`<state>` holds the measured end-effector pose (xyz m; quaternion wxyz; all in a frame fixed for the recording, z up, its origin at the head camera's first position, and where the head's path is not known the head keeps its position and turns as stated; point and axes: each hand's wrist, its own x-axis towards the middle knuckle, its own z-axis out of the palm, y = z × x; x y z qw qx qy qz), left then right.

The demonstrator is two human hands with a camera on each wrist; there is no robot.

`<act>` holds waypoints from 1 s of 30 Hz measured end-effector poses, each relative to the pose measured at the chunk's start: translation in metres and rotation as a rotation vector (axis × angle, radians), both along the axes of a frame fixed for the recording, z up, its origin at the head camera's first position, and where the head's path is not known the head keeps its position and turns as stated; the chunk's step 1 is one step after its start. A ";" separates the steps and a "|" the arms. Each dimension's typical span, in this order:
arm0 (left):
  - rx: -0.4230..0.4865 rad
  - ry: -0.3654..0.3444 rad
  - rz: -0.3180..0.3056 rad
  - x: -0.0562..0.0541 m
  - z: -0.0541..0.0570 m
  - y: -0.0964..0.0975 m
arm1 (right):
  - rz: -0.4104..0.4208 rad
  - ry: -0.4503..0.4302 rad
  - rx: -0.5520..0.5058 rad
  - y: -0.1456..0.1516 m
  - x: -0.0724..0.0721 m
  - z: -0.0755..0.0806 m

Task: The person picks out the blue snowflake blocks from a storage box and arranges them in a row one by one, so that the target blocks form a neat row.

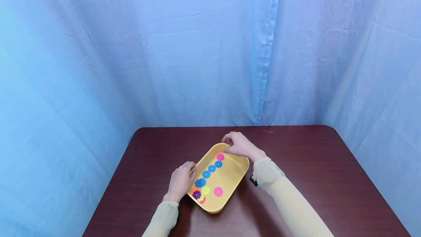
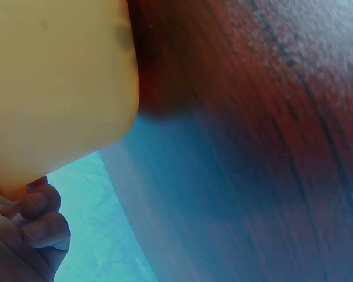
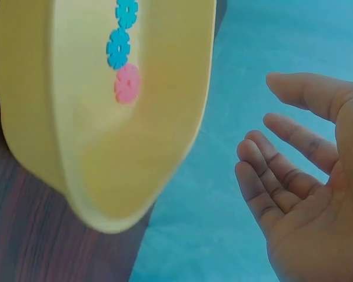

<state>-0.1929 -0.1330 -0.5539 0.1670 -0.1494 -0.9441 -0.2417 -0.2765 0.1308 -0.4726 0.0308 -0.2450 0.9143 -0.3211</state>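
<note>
My left hand (image 1: 181,179) grips the left rim of a yellow plastic tray (image 1: 230,178), which sits tilted over the table. In the left wrist view its curled fingers (image 2: 44,226) show at the rim, below the tray's broad side. Inside lie notched flower-shaped discs: a slanting row of several blue discs (image 1: 206,174) with a pink disc (image 1: 220,157) at its far end. At the near left corner cluster a purple disc (image 1: 196,194), a yellow-green disc (image 1: 205,190) and orange and red ones. Over the far rim hovers my right hand (image 1: 239,145), fingers loosely bent, holding nothing.
Another pink disc (image 1: 218,191) lies apart in the near part of the tray. Beneath is a dark red-brown wooden table (image 1: 302,164) with rounded far corners. Light blue curtains (image 1: 197,46) hang behind it and along both sides.
</note>
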 end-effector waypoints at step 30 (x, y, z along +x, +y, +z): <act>-0.004 0.004 0.007 0.001 -0.001 -0.001 | -0.001 -0.138 0.151 -0.039 -0.001 -0.040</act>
